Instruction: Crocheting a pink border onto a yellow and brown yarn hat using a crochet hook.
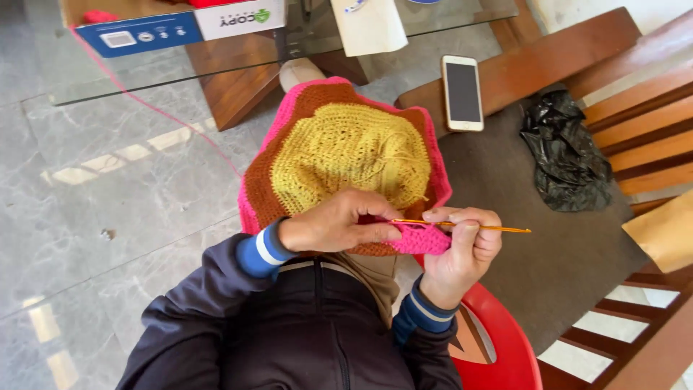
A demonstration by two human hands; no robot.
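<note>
A round crocheted piece (346,148) with a yellow centre, a brown ring and a pink border hangs over my lap. My left hand (336,224) pinches its pink edge (419,240) at the near side. My right hand (462,253) grips a thin golden crochet hook (498,228), whose tip points left into the pink edge between the two hands. A pink yarn strand (159,108) runs from the piece across the floor to the upper left.
A white smartphone (462,92) lies on a wooden bench arm at upper right. A crumpled black plastic bag (567,152) rests on the grey seat cushion. A glass table (238,50) with a paper box stands ahead. A red plastic stool (498,347) is below my right hand.
</note>
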